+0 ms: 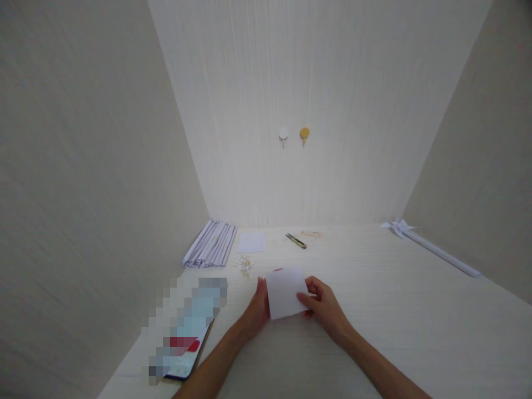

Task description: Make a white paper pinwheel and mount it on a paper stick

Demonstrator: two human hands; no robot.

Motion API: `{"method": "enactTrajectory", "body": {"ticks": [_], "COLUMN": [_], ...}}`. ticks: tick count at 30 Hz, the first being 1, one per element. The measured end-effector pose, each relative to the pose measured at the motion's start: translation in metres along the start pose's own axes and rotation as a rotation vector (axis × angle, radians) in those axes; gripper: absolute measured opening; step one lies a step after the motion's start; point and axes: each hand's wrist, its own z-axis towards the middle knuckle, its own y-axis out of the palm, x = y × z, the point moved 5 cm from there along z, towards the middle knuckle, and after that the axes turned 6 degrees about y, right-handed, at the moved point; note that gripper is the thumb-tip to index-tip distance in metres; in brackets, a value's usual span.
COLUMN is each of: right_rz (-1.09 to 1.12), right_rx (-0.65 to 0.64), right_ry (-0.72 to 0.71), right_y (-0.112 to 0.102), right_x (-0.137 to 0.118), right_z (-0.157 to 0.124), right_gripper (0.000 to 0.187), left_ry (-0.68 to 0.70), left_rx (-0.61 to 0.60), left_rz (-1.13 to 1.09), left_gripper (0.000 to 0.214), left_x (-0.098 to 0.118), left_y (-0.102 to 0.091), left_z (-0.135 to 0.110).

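A white square of paper (286,293) is held up over the near middle of the table, tilted a little. My left hand (260,305) grips its left edge, thumb up, with the other fingers partly hidden behind the sheet. At the right edge, my right hand (322,305) pinches the paper, thumb in front and fingers behind. A small reddish patch shows at the sheet's top edge; I cannot tell what it is. Just beyond the paper lie thread snips (295,240) and a small heap of white and tan bits (245,265).
Rolled paper sticks (210,244) are stacked at the back left, beside flat square sheets (251,242). A phone (193,346), partly blurred, lies by my left forearm. Thin tan bits (313,234) lie near the back wall. A paper pinwheel (399,227) on a stick rests far right.
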Motion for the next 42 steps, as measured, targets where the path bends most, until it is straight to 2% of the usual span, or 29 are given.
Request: {"method": "enactTrajectory", "body": {"ticks": [5, 8, 11, 14, 17, 21, 27, 34, 42], "right_rz": [0.047, 0.041, 0.008, 0.031, 0.076, 0.052, 0.009, 0.034, 0.093], "right_rx": [-0.08, -0.127, -0.101, -0.102, -0.12, -0.122, -0.108, -0.12, -0.145], "right_ry": [0.027, -0.007, -0.065, -0.037, 0.022, 0.043, -0.03, -0.018, -0.008], "right_y": [0.006, 0.009, 0.007, 0.006, 0.007, 0.007, 0.005, 0.007, 0.007], "right_x": [0.002, -0.001, -0.002, 0.003, 0.008, 0.009, 0.004, 0.004, 0.003], "right_z": [-0.002, -0.002, -0.001, 0.001, 0.002, 0.001, 0.002, 0.002, 0.001], "right_gripper": [0.024, 0.028, 0.018, 0.014, 0.017, 0.022, 0.013, 0.01, 0.019], "left_ry": [0.112, 0.139, 0.196, 0.221, 0.262, 0.395, 0.548, 0.576, 0.6], "left_rx": [0.095, 0.095, 0.069, 0.021, -0.012, -0.017, -0.235, -0.361, -0.451], "left_rz": [0.338, 0.475, 0.554, 0.56, 0.589, 0.746, 1.031, 1.21, 1.417], "left_gripper": [0.039, 0.029, 0.025, 0.029, 0.036, 0.04, 0.046, 0.057, 0.06], "left_x": [0.01, 0.012, 0.012, 0.012, 0.014, 0.021, 0.021, 0.019, 0.016], "left_y": [-0.01, -0.011, -0.009, -0.005, 0.0, 0.005, 0.018, 0.025, 0.028], "left_z": [0.001, 0.002, 0.001, 0.0, -0.004, -0.01, -0.018, -0.02, -0.02]}}
